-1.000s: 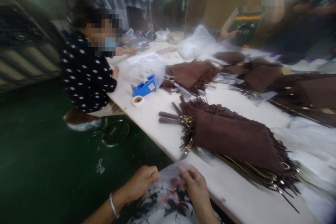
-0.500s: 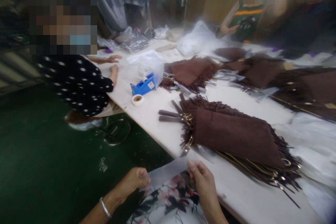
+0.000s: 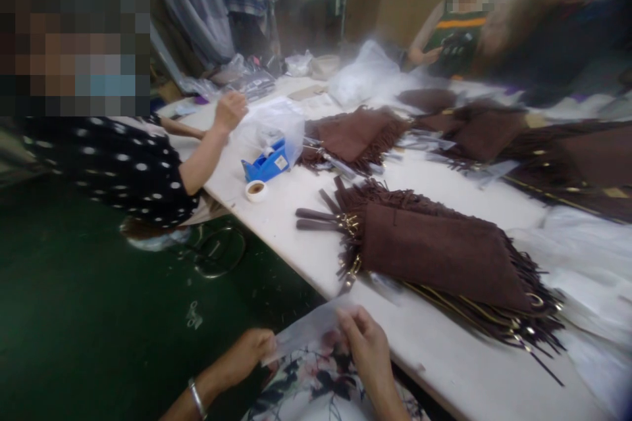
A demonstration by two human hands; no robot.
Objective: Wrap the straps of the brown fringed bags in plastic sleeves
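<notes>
Between my hands a strip of translucent plastic [image 3: 310, 330], perhaps a small bag, is stretched above my lap. My left hand [image 3: 251, 350], with a silver bangle at the wrist, pinches its left end. At the other end my right hand [image 3: 364, 344] grips it between thumb and fingers. Just beyond, on the white table [image 3: 289, 243], lies a stack of dark brown fringed bags [image 3: 439, 250] with gold-coloured hardware and strap ends sticking out to the left.
A blue tape dispenser [image 3: 269, 161] and a roll of tape [image 3: 256, 191] stand near the table's left edge. More brown fringed bags [image 3: 355, 135] and clear plastic [image 3: 368, 75] lie farther back. A co-worker in a dotted top [image 3: 113, 164] is at the left; another person [image 3: 457, 36] is across the table.
My hands have drawn slightly closer together and left, still holding the plastic strip. The co-worker at left has leaned nearer, one forearm now raised above the table.
</notes>
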